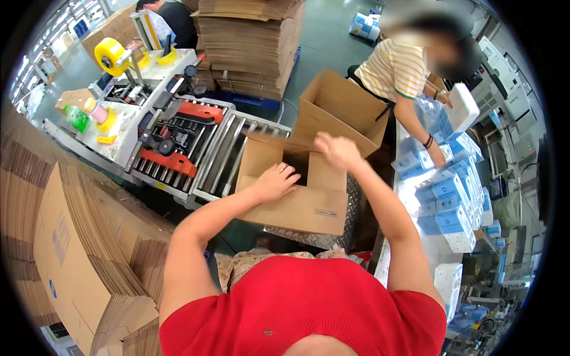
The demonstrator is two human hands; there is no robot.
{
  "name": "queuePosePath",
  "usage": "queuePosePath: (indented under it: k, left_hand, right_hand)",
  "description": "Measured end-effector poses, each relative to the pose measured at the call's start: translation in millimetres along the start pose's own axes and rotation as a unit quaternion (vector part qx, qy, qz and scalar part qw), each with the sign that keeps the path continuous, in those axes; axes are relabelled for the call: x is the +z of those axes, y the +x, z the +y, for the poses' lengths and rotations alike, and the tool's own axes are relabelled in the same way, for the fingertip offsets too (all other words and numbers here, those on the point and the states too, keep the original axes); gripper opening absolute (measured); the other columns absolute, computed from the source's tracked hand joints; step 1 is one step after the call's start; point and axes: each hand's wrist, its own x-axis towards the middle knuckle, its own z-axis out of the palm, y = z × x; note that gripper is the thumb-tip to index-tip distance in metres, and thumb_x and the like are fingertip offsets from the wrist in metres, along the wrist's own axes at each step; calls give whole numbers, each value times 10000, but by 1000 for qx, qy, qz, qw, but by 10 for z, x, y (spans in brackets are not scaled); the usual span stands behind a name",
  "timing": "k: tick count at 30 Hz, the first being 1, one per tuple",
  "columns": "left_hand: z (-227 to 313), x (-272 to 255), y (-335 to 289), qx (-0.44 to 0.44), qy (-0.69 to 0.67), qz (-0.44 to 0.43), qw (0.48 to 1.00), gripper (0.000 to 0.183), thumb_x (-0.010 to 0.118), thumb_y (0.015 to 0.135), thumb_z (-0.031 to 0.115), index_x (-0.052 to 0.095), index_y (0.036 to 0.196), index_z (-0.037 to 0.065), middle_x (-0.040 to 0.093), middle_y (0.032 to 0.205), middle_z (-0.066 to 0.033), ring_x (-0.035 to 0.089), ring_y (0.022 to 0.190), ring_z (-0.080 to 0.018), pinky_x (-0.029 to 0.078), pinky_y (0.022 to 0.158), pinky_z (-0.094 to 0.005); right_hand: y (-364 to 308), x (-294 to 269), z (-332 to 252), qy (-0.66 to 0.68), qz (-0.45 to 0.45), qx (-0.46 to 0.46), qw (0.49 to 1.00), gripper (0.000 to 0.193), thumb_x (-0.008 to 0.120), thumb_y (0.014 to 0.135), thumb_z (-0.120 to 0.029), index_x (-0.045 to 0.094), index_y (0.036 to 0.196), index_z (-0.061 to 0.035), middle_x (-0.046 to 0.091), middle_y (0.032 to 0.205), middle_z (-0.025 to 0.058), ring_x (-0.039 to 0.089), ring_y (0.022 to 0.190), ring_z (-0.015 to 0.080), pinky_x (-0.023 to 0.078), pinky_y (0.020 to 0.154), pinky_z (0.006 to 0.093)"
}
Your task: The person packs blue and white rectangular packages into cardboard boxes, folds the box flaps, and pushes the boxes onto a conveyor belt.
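A person in a red top leans over an open cardboard box (297,193) that sits on a metal tabletop (332,237) beside a roller conveyor (228,157). The left hand (276,181) lies flat, fingers spread, on the box's near flap – seemingly pinning it down – while the right hand (335,151) curls around the upright far flap, apparently to fold it. At right, a co-worker lifts a white pack (463,107) from blue-and-white packs (451,202)
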Motion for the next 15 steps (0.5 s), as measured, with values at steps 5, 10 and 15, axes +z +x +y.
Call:
queuePosePath:
  k: [5,10,15]
  left_hand:
    - [79,-311,108,53,37,215,974,213,570,862,176,608,1033,55,556,1086,-99,527,959,-275,425,856,-391]
    - [-569,307,-500,-462,-270,224,814,309,544,912,306,583,1010,17,568,1019,-157,556,882,-336,448,819,-419]
    - [-429,1883,-1587,-649,-440,-56,618,501,601,893,415,567,1166,-3,626,1121,-156,588,1027,-272,452,916,-363]
  right_hand:
    - [-715,1318,633,-51,239,-19,969,602,470,930,-388,361,1407,-37,300,1476,208,234,1385,362,196,1112,509]
    - [-1127,1376,1822,-39,321,198,925,460,451,938,-332,495,1311,-66,494,1324,174,458,1224,355,345,1021,477]
    - [-1601,1665,2849,267,272,360,852,517,439,953,-377,513,1273,23,578,1239,215,558,1129,341,415,971,398]
